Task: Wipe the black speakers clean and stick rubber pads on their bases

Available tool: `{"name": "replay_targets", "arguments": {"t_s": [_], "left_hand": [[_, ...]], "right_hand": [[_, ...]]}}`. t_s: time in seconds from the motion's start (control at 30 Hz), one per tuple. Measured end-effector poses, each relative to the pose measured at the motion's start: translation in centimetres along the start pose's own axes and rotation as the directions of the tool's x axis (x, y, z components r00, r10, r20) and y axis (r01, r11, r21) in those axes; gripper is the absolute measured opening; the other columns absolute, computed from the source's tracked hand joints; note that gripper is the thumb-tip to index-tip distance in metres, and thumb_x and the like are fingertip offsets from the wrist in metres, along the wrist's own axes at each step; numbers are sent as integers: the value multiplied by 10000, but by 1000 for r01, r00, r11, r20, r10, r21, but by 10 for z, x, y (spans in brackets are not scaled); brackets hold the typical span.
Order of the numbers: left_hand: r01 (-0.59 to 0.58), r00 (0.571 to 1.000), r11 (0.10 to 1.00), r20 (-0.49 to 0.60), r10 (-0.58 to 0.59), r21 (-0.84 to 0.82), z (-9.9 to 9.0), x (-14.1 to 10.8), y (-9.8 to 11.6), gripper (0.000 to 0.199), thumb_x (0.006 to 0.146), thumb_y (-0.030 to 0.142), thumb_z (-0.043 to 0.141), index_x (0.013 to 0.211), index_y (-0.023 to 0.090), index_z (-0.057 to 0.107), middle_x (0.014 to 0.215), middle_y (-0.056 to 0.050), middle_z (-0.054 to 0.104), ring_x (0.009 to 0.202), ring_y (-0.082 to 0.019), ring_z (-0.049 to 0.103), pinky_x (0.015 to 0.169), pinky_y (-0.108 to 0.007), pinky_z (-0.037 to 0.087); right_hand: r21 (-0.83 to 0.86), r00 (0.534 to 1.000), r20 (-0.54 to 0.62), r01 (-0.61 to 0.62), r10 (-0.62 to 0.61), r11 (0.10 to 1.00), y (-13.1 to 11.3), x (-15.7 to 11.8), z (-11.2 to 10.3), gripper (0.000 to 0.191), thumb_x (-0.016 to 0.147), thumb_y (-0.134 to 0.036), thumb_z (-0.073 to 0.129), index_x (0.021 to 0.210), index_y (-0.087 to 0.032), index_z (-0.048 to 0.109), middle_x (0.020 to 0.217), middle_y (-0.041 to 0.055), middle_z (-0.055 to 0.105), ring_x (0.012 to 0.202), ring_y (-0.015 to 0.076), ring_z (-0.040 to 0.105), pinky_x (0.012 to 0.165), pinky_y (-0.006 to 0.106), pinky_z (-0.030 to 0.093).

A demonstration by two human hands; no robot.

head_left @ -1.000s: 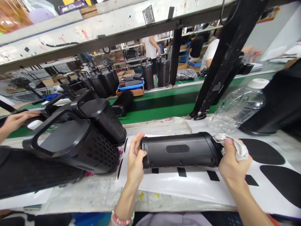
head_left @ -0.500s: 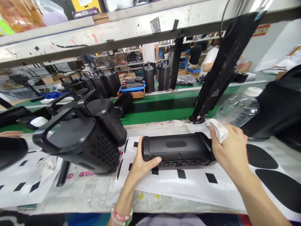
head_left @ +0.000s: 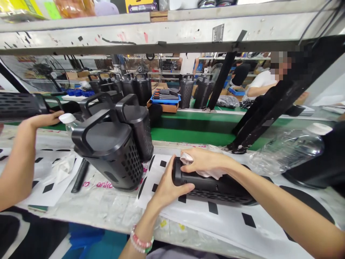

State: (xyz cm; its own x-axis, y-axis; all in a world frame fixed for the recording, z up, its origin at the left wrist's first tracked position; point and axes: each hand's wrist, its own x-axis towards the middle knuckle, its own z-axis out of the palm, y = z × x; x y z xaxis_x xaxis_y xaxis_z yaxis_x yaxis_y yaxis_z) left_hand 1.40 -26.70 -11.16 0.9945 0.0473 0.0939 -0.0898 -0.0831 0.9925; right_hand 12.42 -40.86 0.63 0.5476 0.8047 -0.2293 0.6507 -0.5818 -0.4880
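A black speaker-like case (head_left: 215,189) with a perforated side lies on a white sheet with black patches (head_left: 229,216). My left hand (head_left: 168,185) grips its left end, thumb over the near edge and fingers behind. Across the top of the case, near that same end, my right hand (head_left: 202,162) presses a crumpled white cloth (head_left: 212,171). My right forearm hides much of the case's right half. Upright to the left stand similar black cases with handles, the nearest (head_left: 113,154) close to a second one (head_left: 141,126).
Clear plastic bottles (head_left: 291,147) lie at the right, beside a slanted black post (head_left: 275,104). A shelf beam (head_left: 188,32) crosses above. At the left, another person's arm (head_left: 21,154) reaches in near a black case (head_left: 21,108). A green surface (head_left: 188,126) runs behind.
My right hand has moved left with the cloth, from the case's right end to its left part. The view has shifted left, and another person's arm now shows at the left.
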Motion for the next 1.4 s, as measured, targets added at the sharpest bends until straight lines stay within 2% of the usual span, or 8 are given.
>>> {"name": "replay_targets", "arguments": {"t_s": [0.33,0.5,0.63,0.87,1.17,1.4], "left_hand": [[12,1000,1000,7,-12,-11,1,-1,5,1119,684,495,801,1535,158,158,1597,-163,260,1466,-302,282,1218,-474,226],[-16,1000,999,18,16,-37,2,-1,3,1098,701,492,788,1533,167,149,1594,-153,268,1462,-298,293,1220,-465,230],[-2,1000,1000,18,2,-28,3,-2,3,1098,702,502,784,1530,169,144,1594,-160,264,1467,-293,286,1223,-463,227],[14,1000,1000,5,-14,-21,4,-2,1,1066,708,545,754,1513,170,166,1572,-188,289,1475,-311,271,1229,-493,197],[-1,1000,999,17,2,-40,6,0,-2,1069,714,517,758,1523,182,145,1571,-170,302,1475,-322,270,1230,-496,197],[-12,1000,999,2,12,-40,3,-1,-2,1100,698,496,794,1537,191,150,1573,-145,318,1449,-311,321,1210,-464,260]], "right_hand": [[65,1000,27,-16,14,998,8,13,2,228,753,-400,603,785,-182,546,771,4,615,679,154,508,566,257,342],[78,999,40,-18,15,997,6,14,1,197,742,-366,599,756,-176,551,740,-11,584,658,138,486,548,251,329],[67,998,47,-43,40,997,3,13,-1,278,741,-443,629,754,-175,553,709,-16,567,631,134,472,529,251,319],[46,996,62,-67,64,997,0,9,-6,290,722,-450,658,761,-173,580,703,-17,566,627,130,481,506,244,316],[71,996,71,-59,54,996,-1,7,-6,248,725,-405,635,691,-182,533,623,-44,494,577,111,442,474,238,302],[117,997,77,-31,22,993,4,11,-4,213,738,-369,624,725,-179,528,681,-33,516,628,117,449,513,239,318]]}}
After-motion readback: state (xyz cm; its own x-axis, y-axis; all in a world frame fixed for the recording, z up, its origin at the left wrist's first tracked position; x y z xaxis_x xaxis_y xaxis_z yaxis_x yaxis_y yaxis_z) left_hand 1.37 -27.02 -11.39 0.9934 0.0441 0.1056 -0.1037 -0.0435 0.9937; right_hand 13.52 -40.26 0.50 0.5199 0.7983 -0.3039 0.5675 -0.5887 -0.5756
